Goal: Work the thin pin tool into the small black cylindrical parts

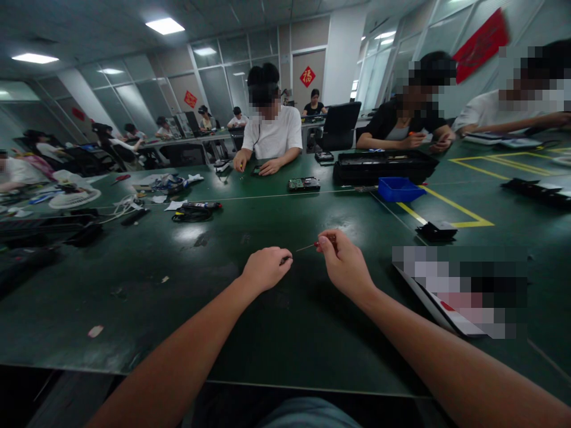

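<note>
Right hand: grip closed round thin-shafted screwdriver. Left hand, at nine o'clock: grip apparently pinching small dark part, mostly hidden. Green counter beneath.

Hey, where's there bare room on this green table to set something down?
Beyond your left hand and right hand, up to the circuit board, and between your hands and the near edge of the table. It's crowded at left, from the corded tool to the black tray, and farther right, where the blue bin sits by the black case.

Red-handled tool, green table, blue bin
</note>
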Demonstrator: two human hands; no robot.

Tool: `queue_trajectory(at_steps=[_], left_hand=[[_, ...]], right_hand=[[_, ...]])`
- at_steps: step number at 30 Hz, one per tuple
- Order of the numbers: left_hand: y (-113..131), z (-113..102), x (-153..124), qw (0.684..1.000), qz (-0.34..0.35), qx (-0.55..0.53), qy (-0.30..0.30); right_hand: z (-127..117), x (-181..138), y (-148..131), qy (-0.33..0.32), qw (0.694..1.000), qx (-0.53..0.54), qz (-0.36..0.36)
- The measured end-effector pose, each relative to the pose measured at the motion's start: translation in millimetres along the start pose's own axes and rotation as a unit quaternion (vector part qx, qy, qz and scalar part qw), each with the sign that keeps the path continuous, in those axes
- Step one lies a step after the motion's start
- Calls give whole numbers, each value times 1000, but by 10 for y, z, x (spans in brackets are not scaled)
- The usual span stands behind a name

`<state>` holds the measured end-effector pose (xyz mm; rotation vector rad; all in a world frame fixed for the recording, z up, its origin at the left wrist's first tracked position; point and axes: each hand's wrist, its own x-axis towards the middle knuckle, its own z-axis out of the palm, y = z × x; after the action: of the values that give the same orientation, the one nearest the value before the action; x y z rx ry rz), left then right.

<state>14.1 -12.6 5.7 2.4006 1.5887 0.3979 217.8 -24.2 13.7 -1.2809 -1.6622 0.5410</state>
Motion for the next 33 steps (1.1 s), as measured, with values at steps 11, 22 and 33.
queue_trajectory(at_steps=[11, 22, 33], left_hand=[[-197, -568, -98, 713, -203, -664, 97], [-1119, -1223, -858, 638, -292, -644, 304], [-2363, -1670, -1822, 617, -450, -326, 557]], right_hand=[[-8, -8, 42, -22, 1000, 10, 1], [4, -13, 19, -61, 998, 10, 12], [28, -10, 1, -71, 997, 0, 0]])
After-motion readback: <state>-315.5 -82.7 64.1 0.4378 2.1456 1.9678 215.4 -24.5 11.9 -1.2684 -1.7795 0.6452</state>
